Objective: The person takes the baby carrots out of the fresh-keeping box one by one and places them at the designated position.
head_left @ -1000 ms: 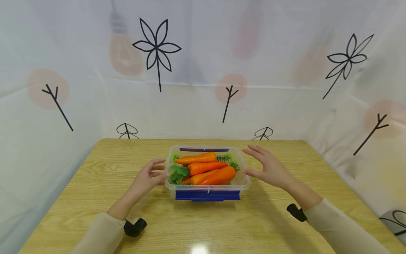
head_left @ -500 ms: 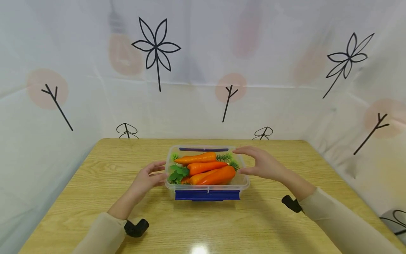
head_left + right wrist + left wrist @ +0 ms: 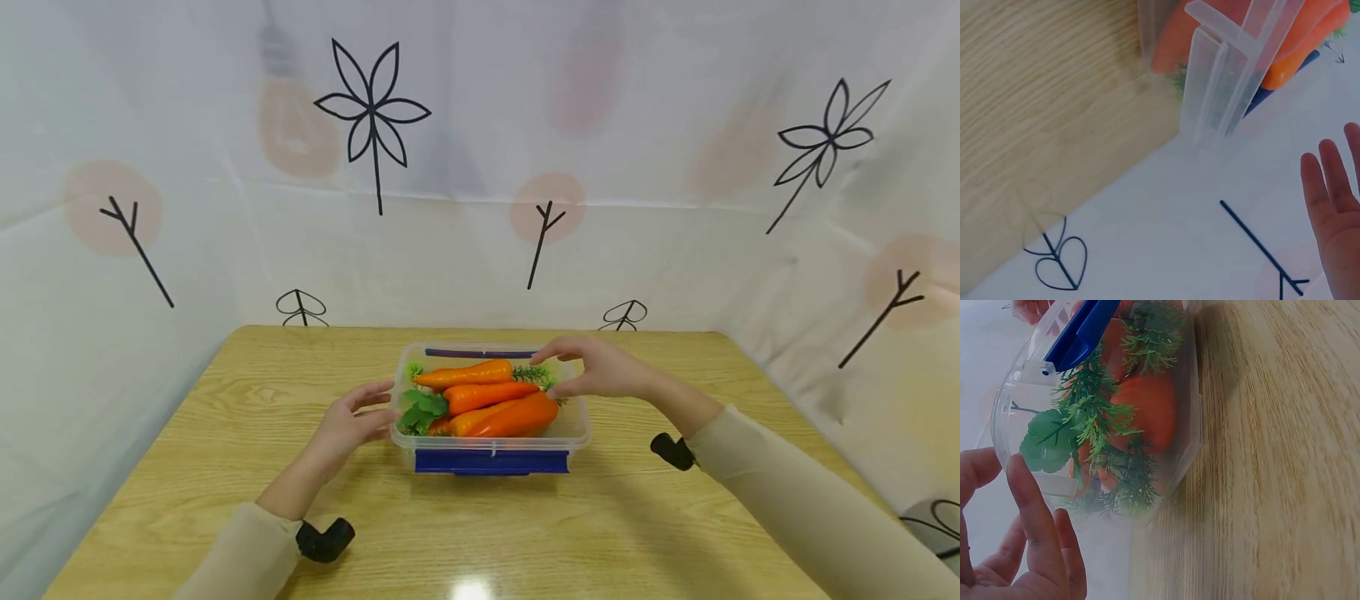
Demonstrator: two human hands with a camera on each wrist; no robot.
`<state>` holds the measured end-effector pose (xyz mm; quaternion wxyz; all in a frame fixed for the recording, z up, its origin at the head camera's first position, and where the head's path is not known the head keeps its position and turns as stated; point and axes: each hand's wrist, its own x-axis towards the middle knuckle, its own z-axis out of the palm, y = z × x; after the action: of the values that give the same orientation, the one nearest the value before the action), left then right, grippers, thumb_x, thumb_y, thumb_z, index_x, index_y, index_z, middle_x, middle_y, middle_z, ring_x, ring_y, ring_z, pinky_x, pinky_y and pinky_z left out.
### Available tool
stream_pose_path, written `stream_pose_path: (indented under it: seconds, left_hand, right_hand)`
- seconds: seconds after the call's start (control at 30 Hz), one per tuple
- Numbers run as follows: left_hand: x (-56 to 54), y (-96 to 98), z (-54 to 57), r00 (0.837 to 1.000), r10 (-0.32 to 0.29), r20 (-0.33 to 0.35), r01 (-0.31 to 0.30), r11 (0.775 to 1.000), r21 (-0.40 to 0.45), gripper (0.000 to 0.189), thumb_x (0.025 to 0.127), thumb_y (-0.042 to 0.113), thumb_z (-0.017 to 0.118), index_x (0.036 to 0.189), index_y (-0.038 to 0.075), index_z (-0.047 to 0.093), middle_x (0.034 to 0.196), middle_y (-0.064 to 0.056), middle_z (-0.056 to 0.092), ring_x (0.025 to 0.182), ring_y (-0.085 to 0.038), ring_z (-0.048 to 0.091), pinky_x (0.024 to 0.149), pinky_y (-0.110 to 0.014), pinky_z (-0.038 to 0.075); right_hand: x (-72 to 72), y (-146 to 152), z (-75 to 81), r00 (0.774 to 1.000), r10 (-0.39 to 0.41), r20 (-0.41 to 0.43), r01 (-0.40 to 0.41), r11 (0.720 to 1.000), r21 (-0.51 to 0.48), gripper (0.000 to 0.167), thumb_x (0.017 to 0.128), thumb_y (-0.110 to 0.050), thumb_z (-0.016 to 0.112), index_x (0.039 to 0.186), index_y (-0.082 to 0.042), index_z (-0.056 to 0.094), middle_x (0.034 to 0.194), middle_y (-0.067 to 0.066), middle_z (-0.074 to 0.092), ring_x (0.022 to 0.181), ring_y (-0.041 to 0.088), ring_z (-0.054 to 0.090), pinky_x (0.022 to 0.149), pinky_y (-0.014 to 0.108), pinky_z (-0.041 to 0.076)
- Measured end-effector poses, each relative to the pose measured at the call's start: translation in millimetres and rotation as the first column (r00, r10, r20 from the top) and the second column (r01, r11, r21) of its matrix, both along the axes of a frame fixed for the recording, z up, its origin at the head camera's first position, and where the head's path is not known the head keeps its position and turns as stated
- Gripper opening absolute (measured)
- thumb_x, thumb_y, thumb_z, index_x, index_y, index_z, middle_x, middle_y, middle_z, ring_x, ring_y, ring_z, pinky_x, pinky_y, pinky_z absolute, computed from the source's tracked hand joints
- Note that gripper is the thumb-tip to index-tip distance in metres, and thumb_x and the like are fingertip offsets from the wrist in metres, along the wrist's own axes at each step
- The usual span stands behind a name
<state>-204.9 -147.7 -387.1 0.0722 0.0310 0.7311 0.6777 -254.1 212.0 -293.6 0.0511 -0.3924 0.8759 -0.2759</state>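
A clear plastic food box point(image 3: 577, 429) with blue latches point(image 3: 491, 462) stands mid-table. Several orange carrots point(image 3: 487, 398) lie in it, with feathery green tops and a leafy green sprig point(image 3: 422, 408). At the box's left end, my left hand point(image 3: 352, 421) touches the rim with fingertips; the left wrist view shows thumb and fingers point(image 3: 1035, 512) bent loosely there. Over the right part of the box is my right hand point(image 3: 596, 371), thumb and fingers spread apart above the carrots, holding nothing. The right wrist view has its fingers point(image 3: 1335, 175) off to the right of the box.
The box rests on a wood-grain table point(image 3: 262, 392). White cloth point(image 3: 465, 258) with black plant drawings hangs behind it and at both sides. A black wrist device point(image 3: 325, 540) sits at my left cuff and another point(image 3: 672, 452) at my right.
My right hand has moved left, from beside the box's right end to over the carrots. The left hand and the box have stayed in place.
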Motion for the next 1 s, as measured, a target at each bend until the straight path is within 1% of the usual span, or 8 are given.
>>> stream_pose_path:
  seconds: [0.13, 0.33, 0.5, 0.57, 0.7, 0.83, 0.9, 1.0]
  left_hand:
    - [-0.1, 0.3, 0.0, 1.000, 0.003, 0.015, -0.003, 1.000, 0.005, 0.054, 0.088, 0.014, 0.066, 0.137, 0.006, 0.044, 0.133, -0.019, 0.041, 0.109, -0.029, 0.053, 0.085, -0.038, 0.050]
    - [-1.5, 0.5, -1.7, 0.999, 0.021, 0.028, -0.021, 1.000, 0.008, 0.053, 0.087, 0.014, 0.067, 0.136, 0.008, 0.046, 0.132, -0.018, 0.043, 0.107, -0.028, 0.055, 0.085, -0.039, 0.049]
    - [-1.8, 0.8, -1.9, 0.999, 0.023, 0.035, -0.023, 1.000, 0.018, 0.053, 0.087, 0.013, 0.067, 0.135, 0.007, 0.046, 0.131, -0.018, 0.043, 0.105, -0.026, 0.056, 0.082, -0.036, 0.051]
    - [-1.9, 0.5, -2.2, 0.999, 0.022, 0.036, -0.022, 1.000, 0.021, 0.053, 0.087, 0.013, 0.067, 0.136, 0.007, 0.046, 0.130, -0.018, 0.043, 0.104, -0.026, 0.056, 0.082, -0.035, 0.051]
    - [-1.8, -0.5, -2.7, 0.999, 0.019, 0.036, -0.020, 1.000, 0.023, 0.054, 0.087, 0.013, 0.067, 0.136, 0.007, 0.046, 0.131, -0.018, 0.043, 0.104, -0.026, 0.056, 0.082, -0.036, 0.051]
    - [-2.2, -1.0, -2.7, 0.999, 0.016, 0.035, -0.017, 1.000, 0.025, 0.054, 0.087, 0.014, 0.067, 0.136, 0.006, 0.045, 0.131, -0.018, 0.042, 0.105, -0.027, 0.055, 0.082, -0.035, 0.051]
    - [-2.6, -1.1, -2.8, 0.999, 0.015, 0.036, -0.016, 0.999, 0.029, 0.054, 0.087, 0.014, 0.067, 0.136, 0.006, 0.045, 0.131, -0.018, 0.042, 0.105, -0.026, 0.055, 0.081, -0.034, 0.051]
    - [-3.2, -1.1, -3.3, 0.999, 0.012, 0.035, -0.013, 0.999, 0.035, 0.054, 0.087, 0.013, 0.066, 0.136, 0.006, 0.045, 0.131, -0.018, 0.042, 0.104, -0.025, 0.056, 0.081, -0.034, 0.051]
  right_hand:
    - [-5.8, -7.3, 4.1, 0.999, 0.032, 0.028, -0.033, 0.999, 0.025, 0.042, 0.080, -0.025, 0.075, 0.118, -0.011, 0.062, 0.119, 0.000, 0.060, 0.115, 0.029, 0.051, 0.097, 0.048, 0.038]
    - [-13.4, -23.0, 9.9, 0.992, 0.088, 0.084, -0.095, 0.993, 0.074, 0.040, 0.082, -0.022, 0.073, 0.119, -0.010, 0.062, 0.121, 0.003, 0.058, 0.114, 0.033, 0.051, 0.098, 0.047, 0.038]
    - [-19.2, -36.9, 13.4, 0.980, 0.153, 0.130, -0.167, 0.980, 0.106, 0.037, 0.082, -0.014, 0.073, 0.117, -0.009, 0.062, 0.119, 0.005, 0.060, 0.112, 0.026, 0.052, 0.098, 0.042, 0.039]
    - [-21.4, -42.7, 14.2, 0.972, 0.180, 0.154, -0.198, 0.973, 0.115, 0.036, 0.082, -0.013, 0.073, 0.116, -0.007, 0.063, 0.118, 0.006, 0.060, 0.111, 0.023, 0.052, 0.098, 0.041, 0.039]
    - [-24.5, -54.0, 13.1, 0.948, 0.248, 0.201, -0.277, 0.951, 0.134, 0.033, 0.082, -0.010, 0.072, 0.113, -0.002, 0.064, 0.115, 0.009, 0.062, 0.108, 0.024, 0.054, 0.095, 0.044, 0.041]
    - [-27.1, -63.9, 9.5, 0.926, 0.301, 0.227, -0.342, 0.925, 0.168, 0.029, 0.081, -0.009, 0.073, 0.108, -0.002, 0.066, 0.110, 0.007, 0.064, 0.104, 0.022, 0.056, 0.092, 0.045, 0.044]
    - [-28.8, -67.9, 7.9, 0.917, 0.318, 0.243, -0.365, 0.913, 0.181, 0.029, 0.081, -0.009, 0.073, 0.107, -0.003, 0.066, 0.108, 0.005, 0.064, 0.103, 0.020, 0.057, 0.091, 0.044, 0.044]
    - [-30.6, -73.4, 7.5, 0.894, 0.355, 0.273, -0.412, 0.891, 0.190, 0.028, 0.081, -0.008, 0.073, 0.107, -0.002, 0.065, 0.107, 0.006, 0.065, 0.101, 0.019, 0.058, 0.090, 0.042, 0.045]
